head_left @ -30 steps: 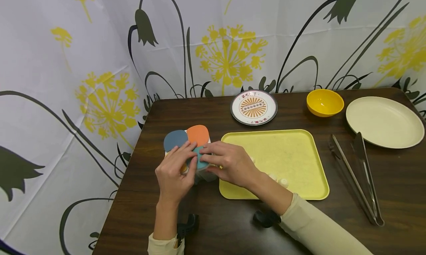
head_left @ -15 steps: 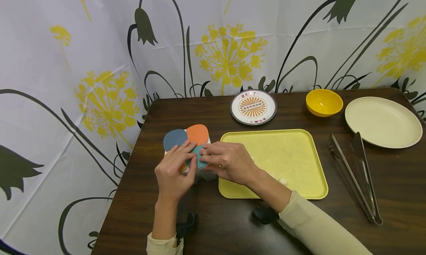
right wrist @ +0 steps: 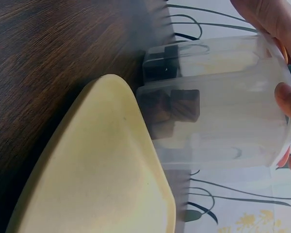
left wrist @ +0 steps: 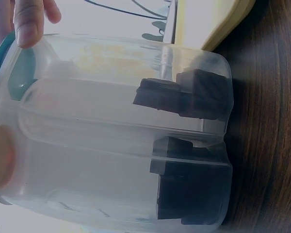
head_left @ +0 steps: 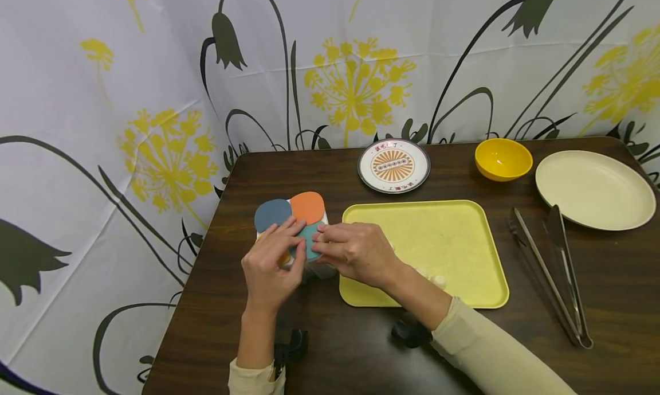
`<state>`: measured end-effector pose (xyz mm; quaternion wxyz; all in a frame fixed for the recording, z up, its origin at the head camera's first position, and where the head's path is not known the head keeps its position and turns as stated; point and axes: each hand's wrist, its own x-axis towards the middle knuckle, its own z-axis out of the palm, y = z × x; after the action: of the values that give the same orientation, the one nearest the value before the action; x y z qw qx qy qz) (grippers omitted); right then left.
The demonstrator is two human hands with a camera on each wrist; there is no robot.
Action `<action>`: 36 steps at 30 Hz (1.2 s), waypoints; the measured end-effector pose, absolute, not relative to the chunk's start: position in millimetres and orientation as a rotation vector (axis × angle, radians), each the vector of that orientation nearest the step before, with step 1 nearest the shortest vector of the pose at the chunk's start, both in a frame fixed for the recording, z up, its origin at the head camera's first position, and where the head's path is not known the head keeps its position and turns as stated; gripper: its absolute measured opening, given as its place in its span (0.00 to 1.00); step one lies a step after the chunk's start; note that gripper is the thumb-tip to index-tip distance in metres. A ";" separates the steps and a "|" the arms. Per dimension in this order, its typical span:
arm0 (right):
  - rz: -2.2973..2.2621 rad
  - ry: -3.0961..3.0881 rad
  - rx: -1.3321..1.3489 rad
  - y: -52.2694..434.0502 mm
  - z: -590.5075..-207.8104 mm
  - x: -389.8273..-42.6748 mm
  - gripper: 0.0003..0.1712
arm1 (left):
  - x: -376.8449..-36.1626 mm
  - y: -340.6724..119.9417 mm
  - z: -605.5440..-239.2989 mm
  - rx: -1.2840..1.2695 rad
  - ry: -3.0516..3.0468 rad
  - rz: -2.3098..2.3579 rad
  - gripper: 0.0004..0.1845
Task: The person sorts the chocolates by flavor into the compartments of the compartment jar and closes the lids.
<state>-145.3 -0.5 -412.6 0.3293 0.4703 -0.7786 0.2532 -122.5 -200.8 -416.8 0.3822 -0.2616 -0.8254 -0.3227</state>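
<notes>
A clear plastic storage container (left wrist: pixel 87 145) stands upright on the table, with dark brown chunks (left wrist: pixel 184 189) at its bottom. Its top carries a blue lid (head_left: pixel 272 214), an orange lid (head_left: pixel 307 207), a teal lid (head_left: pixel 311 247) and a yellow lid mostly covered by my left hand (head_left: pixel 270 266). That hand lies over the container's near left, fairly straight fingers and thumb tip touching the teal lid. From the right, my right hand (head_left: pixel 361 254) holds the teal lid's edge, fingertips on top and thumb against the rim. The lids look closed; the gripping detail is partly hidden.
Right of the container lies a yellow tray (head_left: pixel 438 229) with a few small pale pieces (head_left: pixel 438 281). Behind are a patterned plate (head_left: pixel 393 167), a yellow bowl (head_left: pixel 503 160) and a cream oval plate (head_left: pixel 595 190). Metal tongs (head_left: pixel 569 269) lie at the right.
Right fingertips have shifted very slightly on the teal lid. The left hand and the container stay in place; the view itself sways a little.
</notes>
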 end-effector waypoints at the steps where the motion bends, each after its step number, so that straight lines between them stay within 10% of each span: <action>1: 0.667 -2.037 1.229 -0.5 -412.8 -145.5 0.14 | -122.8 -200.7 -416.9 -0.669 -2.105 -0.825 0.07; 25: 0.777 -2.226 1.346 13.5 -403.2 -145.4 0.18 | -124.7 -198.8 -421.9 -0.716 -2.015 -0.785 0.21; 36: 0.666 -2.338 1.371 12.7 -406.3 -168.9 0.36 | -126.5 -200.9 -419.9 -0.758 -1.989 -0.805 0.24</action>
<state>-168.9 12.7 -406.3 0.1746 0.4837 -0.8249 0.2349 -126.5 -200.9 -419.9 0.4196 -0.3024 -0.7934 -0.3209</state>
